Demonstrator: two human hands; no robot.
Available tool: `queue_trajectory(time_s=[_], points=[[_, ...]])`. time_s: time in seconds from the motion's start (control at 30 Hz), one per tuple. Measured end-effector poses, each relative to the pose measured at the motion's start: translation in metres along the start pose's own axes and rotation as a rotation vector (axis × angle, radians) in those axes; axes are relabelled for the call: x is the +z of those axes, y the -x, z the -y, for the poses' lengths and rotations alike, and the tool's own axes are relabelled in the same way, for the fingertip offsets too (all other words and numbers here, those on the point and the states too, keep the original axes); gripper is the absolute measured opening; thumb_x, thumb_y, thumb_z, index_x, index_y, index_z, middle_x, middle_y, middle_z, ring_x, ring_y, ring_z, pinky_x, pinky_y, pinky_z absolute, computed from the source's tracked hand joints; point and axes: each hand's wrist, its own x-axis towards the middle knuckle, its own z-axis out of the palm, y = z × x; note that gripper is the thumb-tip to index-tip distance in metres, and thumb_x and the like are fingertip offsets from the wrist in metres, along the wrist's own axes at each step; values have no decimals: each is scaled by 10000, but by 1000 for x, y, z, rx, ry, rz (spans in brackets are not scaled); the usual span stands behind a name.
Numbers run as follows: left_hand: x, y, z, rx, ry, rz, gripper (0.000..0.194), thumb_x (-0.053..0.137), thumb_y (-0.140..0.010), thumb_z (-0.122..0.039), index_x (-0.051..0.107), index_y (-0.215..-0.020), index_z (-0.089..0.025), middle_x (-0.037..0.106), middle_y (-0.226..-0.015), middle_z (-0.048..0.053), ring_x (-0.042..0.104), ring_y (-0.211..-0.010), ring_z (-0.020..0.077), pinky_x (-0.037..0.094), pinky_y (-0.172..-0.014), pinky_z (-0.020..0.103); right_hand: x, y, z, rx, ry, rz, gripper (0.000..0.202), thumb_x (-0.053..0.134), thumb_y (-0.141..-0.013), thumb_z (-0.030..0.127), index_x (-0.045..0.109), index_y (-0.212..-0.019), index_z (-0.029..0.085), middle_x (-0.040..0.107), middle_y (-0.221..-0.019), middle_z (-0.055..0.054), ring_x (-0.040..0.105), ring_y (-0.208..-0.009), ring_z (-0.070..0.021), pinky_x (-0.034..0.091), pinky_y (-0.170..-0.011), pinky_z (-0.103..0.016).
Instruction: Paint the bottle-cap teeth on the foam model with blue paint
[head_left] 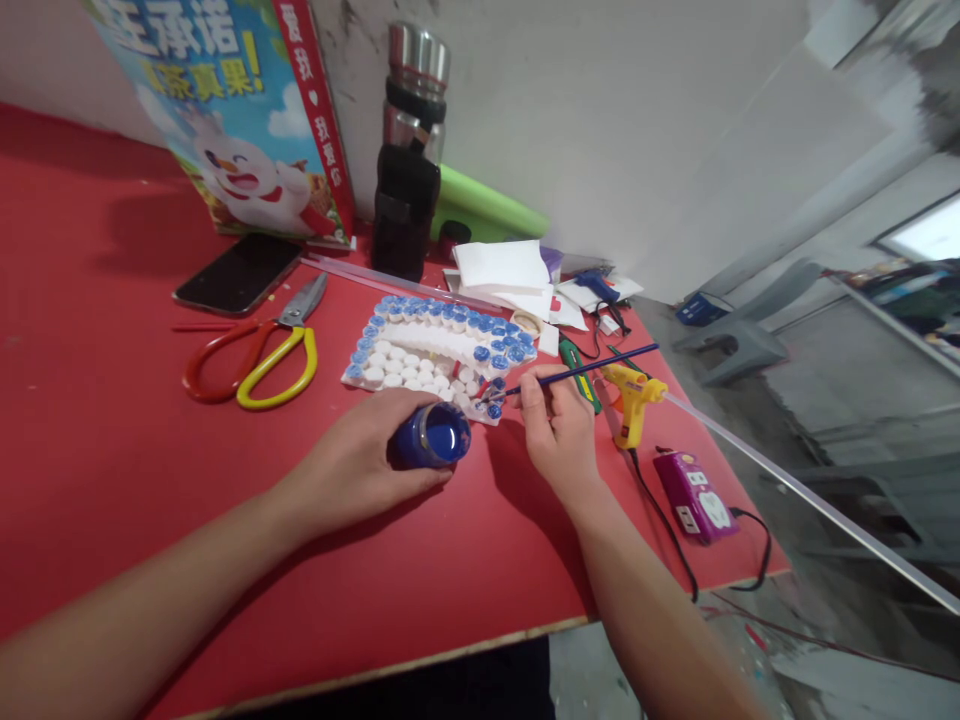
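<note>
My left hand [360,455] is wrapped round a small jar of dark blue paint [431,437], tilted so that its open mouth shows. Between the fingers of my right hand [559,430] is a thin dark blue brush [592,367], its tip at the lower right corner of a board piece [420,345]. Rows of small round pieces cover that board. Those along the top, left and right edges are blue, while many in the middle and lower left are white. A smooth white curved strip crosses its middle.
Red-and-yellow scissors [277,365] and a phone [240,274] lie left on the red table [300,600]. Behind stand a bottle [409,170] and a printed bag [247,130]. A yellow glue gun [632,400], a green cutter [579,375] and a purple box [694,495] are right.
</note>
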Motion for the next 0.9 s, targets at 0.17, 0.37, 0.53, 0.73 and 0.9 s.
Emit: queue_trajectory(time_s=[0.17,0.37,0.53,0.73,0.9], points=[[1,0,1,1,2,-1,501,853,-817,-376,682,-1270,-245,758,-1240,56,701,-1131,294,549,-994,409,0,0,-1,-5,-12,-18,164,510,-1090,275,611,-968,231,680,-790,-2,678,-697,-160,529,-660,-286],[2,0,3,-4,-5,-7,510,860,-814,-380,684,-1276,-253,754,-1253,47,699,-1143,292,544,-1008,406,0,0,0,-5,-7,-15,172,511,-1089,278,612,-959,228,675,-781,3,668,-685,-158,525,-659,-287],[2,0,3,-8,-7,-1,533,865,-813,-398,679,-1289,-246,752,-1267,57,697,-1155,299,543,-1008,410,-1,0,0,-6,-13,-24,161,517,-1088,277,609,-964,231,671,-782,6,669,-680,-154,520,-648,-281],[1,0,2,6,-5,-7,510,859,-814,-385,684,-1272,-243,759,-1242,57,702,-1132,295,547,-996,408,-1,0,-1,-4,-8,-27,173,512,-1089,284,609,-955,232,676,-779,3,669,-684,-158,524,-646,-284],[1,0,2,7,-13,-9,505,856,-814,-393,684,-1266,-245,761,-1238,64,705,-1123,301,552,-993,421,0,0,-1,-21,-8,-17,159,520,-1084,256,611,-957,229,666,-768,8,661,-675,-150,522,-650,-280]])
